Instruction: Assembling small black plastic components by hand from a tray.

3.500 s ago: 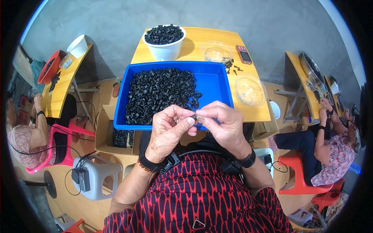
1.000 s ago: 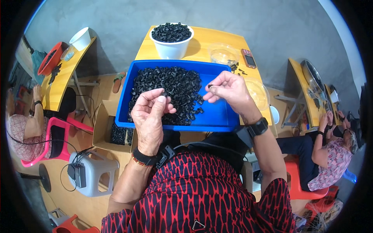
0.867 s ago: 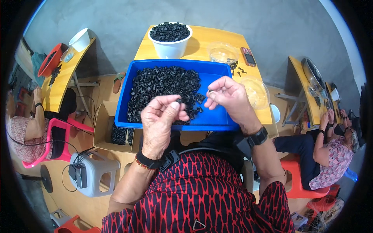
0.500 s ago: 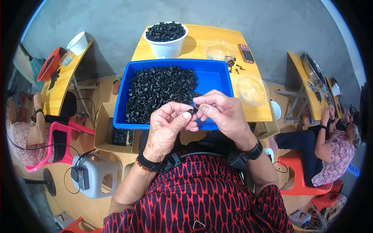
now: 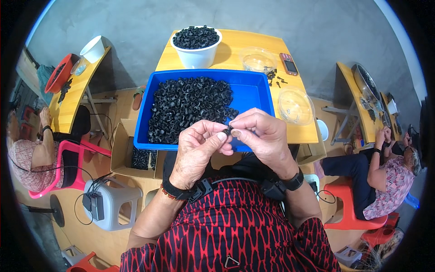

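Note:
Both of my hands meet over the near edge of a blue tray. Between the thumb and fingers of my left hand is a small black plastic part. My right hand pinches at the same spot from the other side; its fingertips touch the part, and whether they hold a second piece is hidden. Many loose black plastic parts, some ring-shaped, fill the left and middle of the tray.
A white bucket heaped with black parts stands behind the tray. Clear plastic bowls, small black pieces and a red phone lie to the right. An open carton sits below left. Two people work at side tables.
My right hand has come in closer, and its fingertips now meet the black part in my left hand. The view has shifted slightly.

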A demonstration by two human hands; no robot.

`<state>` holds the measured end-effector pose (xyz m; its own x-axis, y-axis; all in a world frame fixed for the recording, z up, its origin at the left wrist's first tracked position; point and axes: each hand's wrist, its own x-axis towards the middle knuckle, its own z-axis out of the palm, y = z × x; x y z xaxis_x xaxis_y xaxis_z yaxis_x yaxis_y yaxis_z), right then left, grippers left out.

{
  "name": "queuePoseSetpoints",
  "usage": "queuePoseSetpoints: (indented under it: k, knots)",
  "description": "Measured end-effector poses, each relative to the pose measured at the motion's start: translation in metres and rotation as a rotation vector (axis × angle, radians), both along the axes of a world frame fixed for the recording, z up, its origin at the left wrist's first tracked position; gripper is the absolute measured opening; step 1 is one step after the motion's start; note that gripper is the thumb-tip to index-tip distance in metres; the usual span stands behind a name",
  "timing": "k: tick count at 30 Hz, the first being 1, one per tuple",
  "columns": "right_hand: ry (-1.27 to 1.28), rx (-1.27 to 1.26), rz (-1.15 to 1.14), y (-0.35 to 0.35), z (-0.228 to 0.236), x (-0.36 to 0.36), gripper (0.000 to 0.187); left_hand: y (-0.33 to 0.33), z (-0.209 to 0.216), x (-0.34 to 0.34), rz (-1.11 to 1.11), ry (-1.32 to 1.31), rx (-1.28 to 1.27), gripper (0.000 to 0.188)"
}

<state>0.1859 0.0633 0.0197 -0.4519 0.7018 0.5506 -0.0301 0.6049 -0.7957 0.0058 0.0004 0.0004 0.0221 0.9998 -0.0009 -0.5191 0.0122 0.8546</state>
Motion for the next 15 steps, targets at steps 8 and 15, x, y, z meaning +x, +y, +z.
queuePoseSetpoints:
  k: [8, 15]
  knots:
    - [-0.050, 0.132, -0.036, -0.0035, 0.0040, -0.0028, 0.019, -0.0003, -0.0010, 0.0014, 0.010, 0.024, 0.023, 0.012]
    - [-0.072, 0.125, -0.022, -0.0044, 0.0035, -0.0009, 0.020, -0.0013, -0.0010, 0.0033, 0.028, 0.106, 0.061, 0.012]
